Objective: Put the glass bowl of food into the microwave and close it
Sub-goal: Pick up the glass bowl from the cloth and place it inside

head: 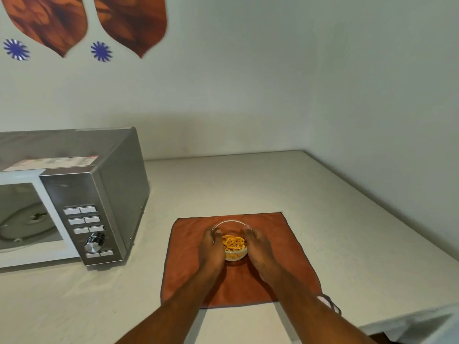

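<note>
A small glass bowl [229,225] of orange food sticks rests on an orange cloth [293,256] in the middle of the counter. My left hand [211,247] wraps the bowl's left side and my right hand [258,247] wraps its right side; both touch the glass. At the left stands a silver microwave [116,170]. Its cavity [27,214] with the glass turntable shows, so the door is open; the door itself lies outside the frame.
The microwave's control panel [84,219] with buttons and a dial faces me. The pale counter [323,207] meets walls at the back and right. Its front edge drops off at the lower right. Orange and blue decorations hang on the wall.
</note>
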The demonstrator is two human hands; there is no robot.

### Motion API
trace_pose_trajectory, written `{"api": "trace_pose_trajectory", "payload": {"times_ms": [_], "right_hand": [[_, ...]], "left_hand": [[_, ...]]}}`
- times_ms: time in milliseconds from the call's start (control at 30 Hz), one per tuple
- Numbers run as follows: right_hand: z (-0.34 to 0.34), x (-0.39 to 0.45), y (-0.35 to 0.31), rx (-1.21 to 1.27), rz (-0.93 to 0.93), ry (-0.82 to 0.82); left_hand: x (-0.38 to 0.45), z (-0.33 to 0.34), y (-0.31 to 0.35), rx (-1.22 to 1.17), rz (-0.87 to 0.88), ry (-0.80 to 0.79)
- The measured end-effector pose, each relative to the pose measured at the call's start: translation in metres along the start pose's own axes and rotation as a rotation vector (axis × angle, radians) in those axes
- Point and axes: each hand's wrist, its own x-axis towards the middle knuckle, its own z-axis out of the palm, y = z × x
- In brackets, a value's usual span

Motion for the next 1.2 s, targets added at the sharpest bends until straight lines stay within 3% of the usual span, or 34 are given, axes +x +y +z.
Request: {"api": "trace_pose_trajectory", "payload": {"times_ms": [100,400,567,933,1200], "right_hand": [[0.001,-0.001,-0.004,-0.003,-0.011,-0.01],[0.013,-0.019,-0.015,0.072,-0.072,0.067],[0.031,-0.037,-0.028,0.187,-0.088,0.019],[0.12,-0.101,-0.061,0.333,0.005,-0.196],[0.203,-0.146,-0.077,0.296,-0.105,-0.197]], "left_hand": [[0.0,0.003,0.001,-0.159,-0.066,-0.023],[-0.017,-0.009,0.009,-0.256,-0.096,-0.019],[-0.027,-0.036,0.012,-0.29,-0.077,-0.016],[-0.047,-0.143,0.021,-0.28,-0.035,0.142],[-0.059,-0.24,0.013,-0.383,-0.03,0.244]]}}
